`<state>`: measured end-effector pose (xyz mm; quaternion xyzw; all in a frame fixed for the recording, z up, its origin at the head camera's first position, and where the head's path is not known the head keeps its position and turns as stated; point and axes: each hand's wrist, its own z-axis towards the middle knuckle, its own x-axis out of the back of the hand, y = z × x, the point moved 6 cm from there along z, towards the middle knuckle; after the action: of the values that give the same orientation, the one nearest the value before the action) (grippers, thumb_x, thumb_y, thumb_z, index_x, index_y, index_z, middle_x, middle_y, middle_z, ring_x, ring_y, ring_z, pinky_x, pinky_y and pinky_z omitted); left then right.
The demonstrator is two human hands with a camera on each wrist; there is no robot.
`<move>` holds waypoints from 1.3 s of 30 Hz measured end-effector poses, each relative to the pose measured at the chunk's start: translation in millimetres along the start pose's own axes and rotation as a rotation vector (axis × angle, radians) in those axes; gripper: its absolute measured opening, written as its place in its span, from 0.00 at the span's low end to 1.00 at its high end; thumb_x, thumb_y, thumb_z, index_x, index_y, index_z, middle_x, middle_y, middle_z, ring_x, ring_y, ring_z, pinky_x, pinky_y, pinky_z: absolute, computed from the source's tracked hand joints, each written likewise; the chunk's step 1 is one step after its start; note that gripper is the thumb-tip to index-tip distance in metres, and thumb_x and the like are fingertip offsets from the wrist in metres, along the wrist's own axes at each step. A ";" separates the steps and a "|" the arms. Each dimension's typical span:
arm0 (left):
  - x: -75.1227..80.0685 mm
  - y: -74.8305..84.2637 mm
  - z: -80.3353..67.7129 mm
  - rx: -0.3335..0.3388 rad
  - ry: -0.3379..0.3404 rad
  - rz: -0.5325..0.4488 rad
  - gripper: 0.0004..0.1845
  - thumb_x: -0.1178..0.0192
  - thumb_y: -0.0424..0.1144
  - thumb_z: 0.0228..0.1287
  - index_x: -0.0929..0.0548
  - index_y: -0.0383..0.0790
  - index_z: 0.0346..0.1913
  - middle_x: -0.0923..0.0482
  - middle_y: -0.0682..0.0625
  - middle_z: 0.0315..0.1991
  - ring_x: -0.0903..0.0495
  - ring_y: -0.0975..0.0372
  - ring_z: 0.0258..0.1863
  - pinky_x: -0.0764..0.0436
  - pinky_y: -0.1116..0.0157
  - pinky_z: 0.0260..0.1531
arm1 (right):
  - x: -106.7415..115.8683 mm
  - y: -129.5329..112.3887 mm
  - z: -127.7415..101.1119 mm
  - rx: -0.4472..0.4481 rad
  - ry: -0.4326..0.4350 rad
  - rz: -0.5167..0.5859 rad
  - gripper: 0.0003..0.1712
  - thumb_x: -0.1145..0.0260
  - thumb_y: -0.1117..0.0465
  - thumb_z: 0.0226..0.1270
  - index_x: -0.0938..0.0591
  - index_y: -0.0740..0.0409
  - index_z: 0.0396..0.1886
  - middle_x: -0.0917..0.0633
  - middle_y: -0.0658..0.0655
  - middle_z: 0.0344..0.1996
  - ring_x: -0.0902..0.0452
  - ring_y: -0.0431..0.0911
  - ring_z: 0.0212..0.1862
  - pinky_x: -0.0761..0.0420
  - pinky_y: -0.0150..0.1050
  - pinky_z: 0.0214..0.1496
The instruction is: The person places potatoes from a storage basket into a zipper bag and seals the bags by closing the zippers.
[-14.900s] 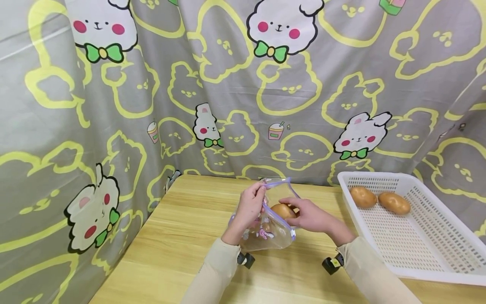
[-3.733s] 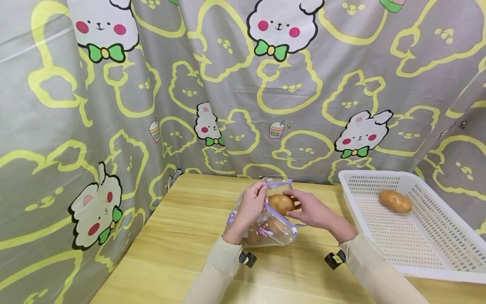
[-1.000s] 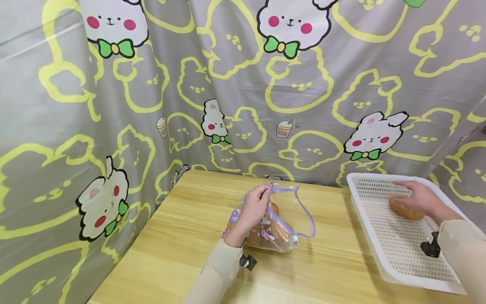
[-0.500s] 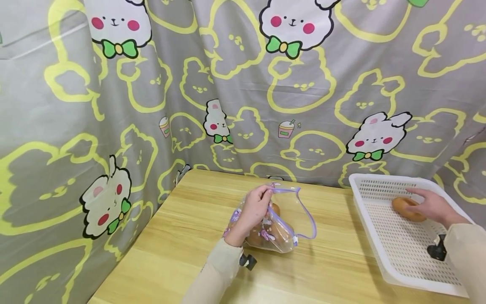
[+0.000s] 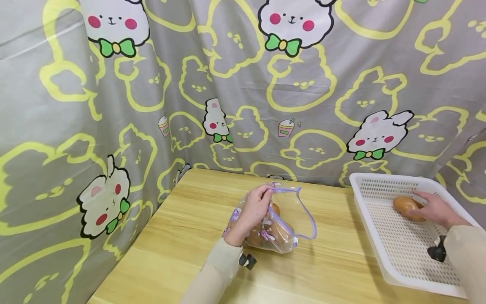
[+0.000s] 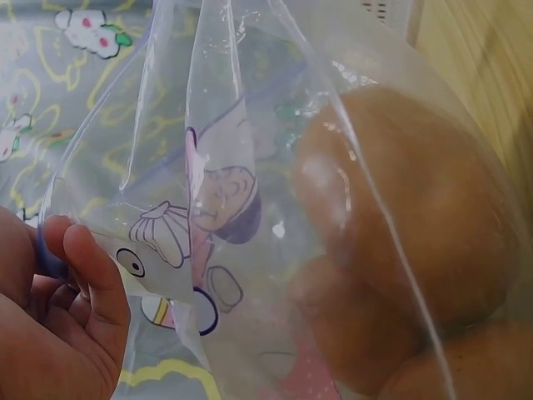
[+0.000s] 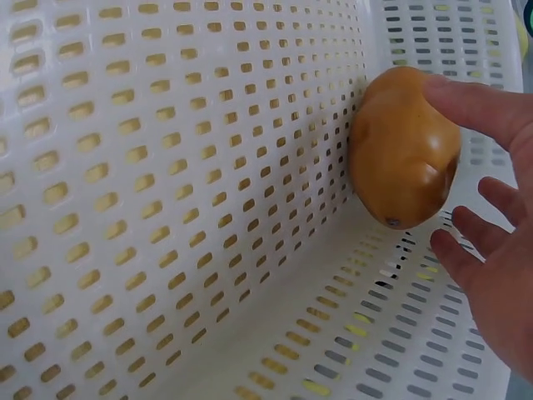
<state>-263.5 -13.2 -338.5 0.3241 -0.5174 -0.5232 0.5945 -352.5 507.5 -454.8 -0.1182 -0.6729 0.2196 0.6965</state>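
We look down on a light wooden counter (image 5: pixel 182 236) with pale grain running across it. Behind it and along the left side hangs a grey curtain (image 5: pixel 114 93) printed with yellow bear outlines, white rabbits with green bow ties and small drink cups. Soft, even light falls throughout.

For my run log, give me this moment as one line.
left hand: holds bag rim, potatoes inside | right hand: fingers touch potato in basket | bag mouth open
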 end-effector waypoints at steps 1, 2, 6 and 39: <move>-0.1 -1.0 0.3 0.000 0.002 0.002 0.11 0.54 0.29 0.72 0.21 0.28 0.43 0.31 0.48 0.17 0.37 0.70 0.07 0.37 0.77 0.07 | -1.0 -0.4 0.9 0.001 -0.007 0.001 0.49 0.29 0.58 0.54 0.45 0.86 0.61 0.43 0.88 0.54 0.48 0.80 0.54 0.42 0.73 0.51; -0.3 -2.9 0.9 -0.002 0.001 0.000 0.11 0.54 0.29 0.72 0.21 0.27 0.44 0.31 0.48 0.17 0.37 0.70 0.06 0.37 0.77 0.06 | -2.0 -0.5 1.6 0.002 -0.014 0.003 0.49 0.29 0.57 0.54 0.45 0.86 0.61 0.43 0.88 0.55 0.47 0.80 0.54 0.42 0.72 0.51; -2.9 -24.1 9.7 -0.005 0.011 0.002 0.11 0.53 0.32 0.73 0.20 0.31 0.46 0.30 0.50 0.17 0.38 0.70 0.06 0.35 0.75 0.06 | -5.2 0.6 3.3 -0.025 -0.042 0.021 0.51 0.29 0.55 0.55 0.47 0.84 0.63 0.44 0.88 0.56 0.47 0.79 0.55 0.43 0.73 0.52; -0.1 -43.5 16.3 0.002 0.015 0.006 0.12 0.51 0.37 0.73 0.19 0.40 0.49 0.29 0.51 0.17 0.36 0.67 0.06 0.35 0.73 0.05 | -23.0 -19.5 -0.8 -0.035 -0.178 0.070 0.55 0.28 0.55 0.54 0.51 0.85 0.63 0.36 0.87 0.50 0.29 0.69 0.46 0.24 0.52 0.43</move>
<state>-291.5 -21.1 -374.7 0.3268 -0.5145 -0.5186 0.5996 -348.9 479.8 -466.3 -0.1338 -0.7312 0.2419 0.6236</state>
